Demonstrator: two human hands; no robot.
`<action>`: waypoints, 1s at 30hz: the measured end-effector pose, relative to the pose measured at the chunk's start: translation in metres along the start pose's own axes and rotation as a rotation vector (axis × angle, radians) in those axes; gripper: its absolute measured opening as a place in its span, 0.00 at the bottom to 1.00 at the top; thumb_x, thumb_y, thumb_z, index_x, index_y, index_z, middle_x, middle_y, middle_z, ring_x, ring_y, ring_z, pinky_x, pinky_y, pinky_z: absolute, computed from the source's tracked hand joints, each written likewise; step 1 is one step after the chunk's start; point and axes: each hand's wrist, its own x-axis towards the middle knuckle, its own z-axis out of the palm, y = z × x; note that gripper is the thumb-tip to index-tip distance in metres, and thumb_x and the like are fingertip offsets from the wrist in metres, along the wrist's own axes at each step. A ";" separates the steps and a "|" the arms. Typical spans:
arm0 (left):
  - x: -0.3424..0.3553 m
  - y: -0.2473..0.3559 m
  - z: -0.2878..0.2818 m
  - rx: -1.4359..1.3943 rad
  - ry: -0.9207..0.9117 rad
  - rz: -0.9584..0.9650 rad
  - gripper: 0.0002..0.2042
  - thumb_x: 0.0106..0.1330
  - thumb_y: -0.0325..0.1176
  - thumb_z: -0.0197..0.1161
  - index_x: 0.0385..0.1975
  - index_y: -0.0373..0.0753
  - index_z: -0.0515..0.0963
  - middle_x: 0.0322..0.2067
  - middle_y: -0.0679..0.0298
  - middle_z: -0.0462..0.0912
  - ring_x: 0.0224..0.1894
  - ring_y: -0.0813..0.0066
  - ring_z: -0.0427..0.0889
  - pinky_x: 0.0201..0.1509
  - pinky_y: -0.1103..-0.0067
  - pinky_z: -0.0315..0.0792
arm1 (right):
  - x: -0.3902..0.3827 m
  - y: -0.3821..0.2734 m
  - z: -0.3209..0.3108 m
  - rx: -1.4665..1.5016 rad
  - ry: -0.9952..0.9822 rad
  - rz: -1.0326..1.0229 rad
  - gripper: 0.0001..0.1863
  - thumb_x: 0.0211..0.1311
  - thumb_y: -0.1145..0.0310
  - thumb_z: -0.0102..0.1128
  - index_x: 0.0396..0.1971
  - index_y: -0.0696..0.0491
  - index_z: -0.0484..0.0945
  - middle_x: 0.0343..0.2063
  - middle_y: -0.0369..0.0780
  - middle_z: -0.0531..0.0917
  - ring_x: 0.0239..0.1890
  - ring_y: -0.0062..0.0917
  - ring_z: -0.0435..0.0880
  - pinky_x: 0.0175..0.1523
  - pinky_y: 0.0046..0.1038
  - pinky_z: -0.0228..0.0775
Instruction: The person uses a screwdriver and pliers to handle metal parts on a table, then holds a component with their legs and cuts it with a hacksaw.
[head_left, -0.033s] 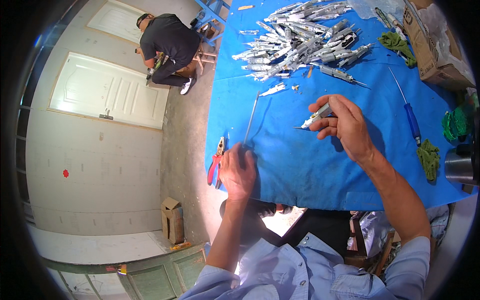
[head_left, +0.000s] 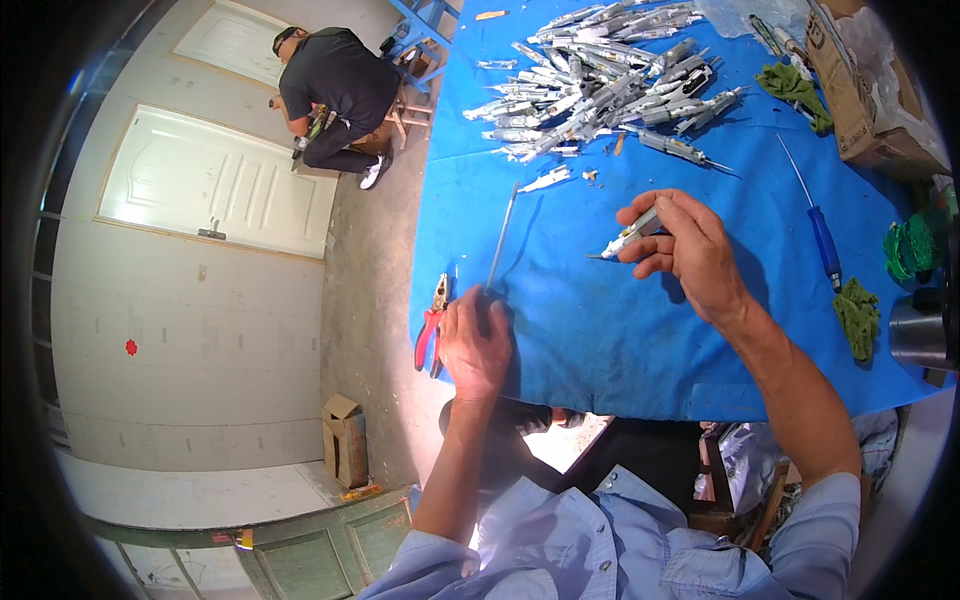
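My right hand point(head_left: 692, 248) is raised above the blue cloth and pinches a slim white-and-grey part point(head_left: 630, 238) between thumb and fingers. A thin metal pin sticks out of the part's left end. At the near left, my left hand point(head_left: 477, 345) is closed around a screwdriver point(head_left: 503, 238), its long shaft pointing away; the handle is hidden in the palm. Red-handled pliers point(head_left: 430, 325) lie just left of that hand. Beyond both hands is a heap of similar slim parts point(head_left: 610, 85), with a single white piece point(head_left: 547, 180) at its near edge.
On the right of the blue-covered table point(head_left: 590, 350) lie a blue-handled screwdriver point(head_left: 824, 240), a green cloth point(head_left: 857, 318), a metal cup point(head_left: 918, 330) and a cardboard box point(head_left: 850, 100). At the far left, another person point(head_left: 340, 95) sits bent over by a white door point(head_left: 200, 185).
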 end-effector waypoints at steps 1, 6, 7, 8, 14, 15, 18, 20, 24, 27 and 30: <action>0.000 -0.001 0.001 0.001 0.007 0.003 0.16 0.69 0.30 0.71 0.55 0.34 0.82 0.44 0.49 0.86 0.45 0.47 0.86 0.52 0.61 0.80 | 0.000 0.001 0.000 -0.020 0.003 -0.001 0.21 0.86 0.58 0.44 0.53 0.61 0.77 0.49 0.47 0.86 0.39 0.29 0.92 0.37 0.24 0.85; 0.001 0.001 0.000 0.000 0.009 -0.003 0.17 0.69 0.31 0.72 0.55 0.35 0.83 0.44 0.49 0.87 0.46 0.46 0.86 0.51 0.60 0.80 | 0.000 -0.001 -0.001 0.005 0.011 0.030 0.21 0.84 0.60 0.43 0.53 0.62 0.79 0.48 0.46 0.86 0.39 0.29 0.92 0.37 0.25 0.85; 0.000 0.001 0.000 -0.003 0.008 -0.007 0.17 0.69 0.31 0.72 0.55 0.34 0.83 0.44 0.49 0.87 0.46 0.46 0.86 0.51 0.59 0.80 | 0.000 -0.001 -0.001 0.014 0.009 0.037 0.21 0.84 0.61 0.43 0.53 0.62 0.79 0.48 0.46 0.87 0.39 0.29 0.92 0.38 0.24 0.86; 0.001 0.001 0.000 -0.004 0.008 -0.010 0.17 0.69 0.31 0.72 0.55 0.34 0.83 0.44 0.49 0.87 0.45 0.47 0.86 0.51 0.59 0.80 | 0.000 -0.002 -0.001 0.027 0.010 0.041 0.21 0.84 0.61 0.43 0.53 0.62 0.79 0.48 0.46 0.87 0.39 0.29 0.92 0.38 0.24 0.86; 0.001 0.000 0.000 0.002 0.006 0.004 0.17 0.68 0.31 0.72 0.54 0.34 0.82 0.43 0.50 0.87 0.45 0.47 0.86 0.50 0.60 0.80 | 0.001 -0.002 -0.003 0.096 -0.015 0.052 0.21 0.83 0.62 0.43 0.55 0.63 0.79 0.49 0.47 0.87 0.40 0.30 0.93 0.39 0.26 0.86; 0.001 0.000 0.000 0.004 0.003 0.005 0.16 0.69 0.31 0.71 0.54 0.34 0.82 0.44 0.49 0.86 0.45 0.48 0.86 0.51 0.61 0.80 | 0.001 0.000 -0.004 0.109 -0.018 0.057 0.21 0.83 0.62 0.44 0.55 0.63 0.79 0.49 0.47 0.87 0.40 0.30 0.93 0.39 0.26 0.87; 0.001 0.001 -0.001 0.012 0.001 0.009 0.16 0.70 0.31 0.70 0.54 0.33 0.82 0.44 0.49 0.86 0.45 0.49 0.86 0.52 0.62 0.80 | 0.002 -0.001 -0.004 0.142 -0.025 0.073 0.20 0.83 0.63 0.44 0.56 0.64 0.79 0.49 0.47 0.87 0.41 0.31 0.93 0.40 0.27 0.87; 0.001 0.000 0.000 0.021 0.010 0.014 0.16 0.68 0.31 0.71 0.54 0.34 0.82 0.44 0.50 0.87 0.45 0.48 0.86 0.50 0.60 0.80 | 0.002 -0.001 -0.004 0.164 -0.032 0.079 0.20 0.83 0.64 0.45 0.57 0.64 0.79 0.50 0.48 0.87 0.42 0.32 0.93 0.42 0.27 0.88; 0.001 0.001 0.000 0.005 0.002 -0.003 0.16 0.68 0.30 0.70 0.54 0.34 0.83 0.44 0.50 0.87 0.45 0.48 0.86 0.51 0.60 0.80 | 0.002 -0.001 -0.006 0.227 -0.063 0.090 0.19 0.84 0.66 0.47 0.59 0.64 0.79 0.50 0.47 0.87 0.45 0.33 0.93 0.45 0.27 0.89; 0.002 0.002 -0.001 0.004 0.004 0.000 0.16 0.68 0.30 0.70 0.54 0.34 0.83 0.44 0.50 0.87 0.45 0.48 0.86 0.51 0.60 0.80 | 0.003 0.002 -0.008 0.291 -0.085 0.118 0.18 0.84 0.67 0.50 0.59 0.63 0.80 0.51 0.47 0.87 0.46 0.33 0.93 0.46 0.27 0.90; 0.001 0.000 0.000 0.008 0.006 0.009 0.16 0.68 0.30 0.70 0.54 0.34 0.83 0.44 0.49 0.87 0.45 0.47 0.86 0.52 0.60 0.80 | 0.005 0.005 -0.013 0.352 -0.107 0.144 0.16 0.83 0.68 0.54 0.59 0.61 0.82 0.51 0.45 0.87 0.47 0.32 0.92 0.47 0.27 0.90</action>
